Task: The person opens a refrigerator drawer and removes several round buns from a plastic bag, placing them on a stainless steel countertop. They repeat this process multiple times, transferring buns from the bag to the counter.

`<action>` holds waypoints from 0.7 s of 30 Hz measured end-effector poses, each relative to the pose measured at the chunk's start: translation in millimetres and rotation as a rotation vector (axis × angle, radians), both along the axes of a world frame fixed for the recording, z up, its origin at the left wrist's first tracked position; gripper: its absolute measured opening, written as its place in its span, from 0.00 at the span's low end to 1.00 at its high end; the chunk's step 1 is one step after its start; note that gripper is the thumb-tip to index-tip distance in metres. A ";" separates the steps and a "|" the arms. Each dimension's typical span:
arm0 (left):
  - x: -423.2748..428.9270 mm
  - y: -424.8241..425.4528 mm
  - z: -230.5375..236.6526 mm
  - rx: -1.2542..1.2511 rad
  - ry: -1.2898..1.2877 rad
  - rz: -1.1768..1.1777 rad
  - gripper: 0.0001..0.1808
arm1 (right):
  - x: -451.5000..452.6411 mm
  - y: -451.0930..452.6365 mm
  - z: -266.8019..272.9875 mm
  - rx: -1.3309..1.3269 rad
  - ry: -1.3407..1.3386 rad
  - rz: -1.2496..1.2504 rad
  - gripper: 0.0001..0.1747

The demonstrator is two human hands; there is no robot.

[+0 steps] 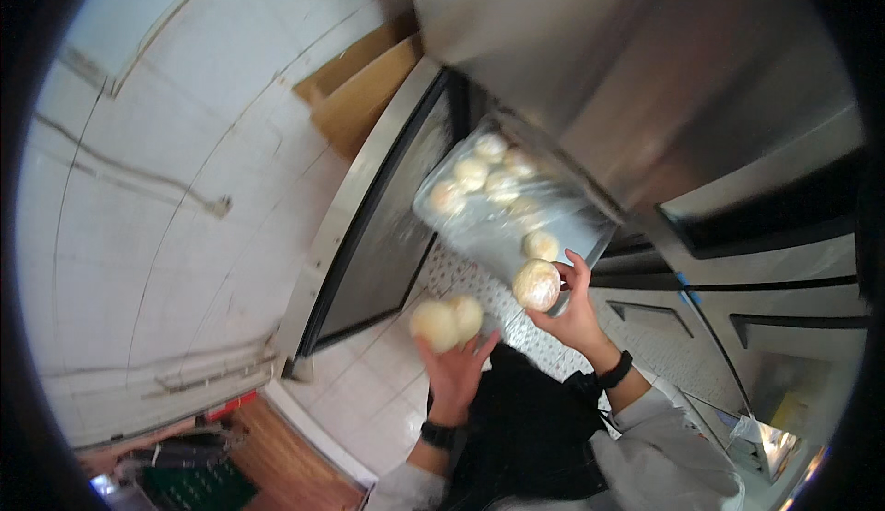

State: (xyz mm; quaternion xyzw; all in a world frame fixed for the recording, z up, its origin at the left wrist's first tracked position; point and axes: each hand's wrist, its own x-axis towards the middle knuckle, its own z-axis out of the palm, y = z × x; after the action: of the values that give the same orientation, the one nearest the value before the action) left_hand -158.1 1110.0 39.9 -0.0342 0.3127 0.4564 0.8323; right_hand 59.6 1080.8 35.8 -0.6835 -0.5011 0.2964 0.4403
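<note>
Two pale round buns (442,324) rest in my left hand (453,372), held above the floor and blurred by motion. Between the thumb and fingers of my right hand (574,310) is another round bun (537,285), its top shiny as if wrapped in clear film. This hand is over the near end of a metal tray (484,241) that juts out of a steel cabinet. Several more round buns (487,172) sit toward the tray's far end, partly under clear plastic film. One single bun (541,245) lies just beyond my right hand.
An open cabinet door (387,227) with a black seal stands left of the tray. Behind it leans brown cardboard (366,89) by the tiled wall. Steel doors with handles (650,317) line the right. At lower left, a doorway opens onto a wood-look floor (297,449).
</note>
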 end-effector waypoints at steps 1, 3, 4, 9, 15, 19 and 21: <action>6.5 1.8 1.0 0.003 -0.027 0.017 0.37 | -15.9 -2.9 15.1 0.010 0.044 0.077 0.60; 16.2 4.5 3.9 -0.008 -0.113 0.013 0.41 | -41.5 -4.6 40.2 0.027 0.142 0.099 0.57; 17.7 4.0 6.5 0.006 -0.044 0.025 0.41 | -50.6 -1.6 49.9 0.032 0.099 0.141 0.55; 9.6 -2.2 11.2 0.182 0.285 -0.038 0.40 | -69.2 1.9 80.4 -0.133 -0.144 0.444 0.46; 5.1 2.1 -10.6 0.048 0.008 0.119 0.43 | -0.9 9.7 5.3 -0.043 0.162 0.286 0.30; -6.4 -4.5 -11.7 -0.018 -0.023 0.096 0.43 | 86.4 59.5 -100.3 -0.314 0.015 -0.143 0.15; -15.6 -8.1 -10.4 -0.106 -0.030 0.082 0.44 | 113.8 79.6 -133.7 -0.259 -0.413 0.033 0.16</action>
State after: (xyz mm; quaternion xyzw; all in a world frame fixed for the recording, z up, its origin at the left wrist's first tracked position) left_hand -173.7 1101.8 29.5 -0.0976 0.3221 0.4723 0.8147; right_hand 173.4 1160.4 -97.9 -0.7723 -0.5493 0.2192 0.2320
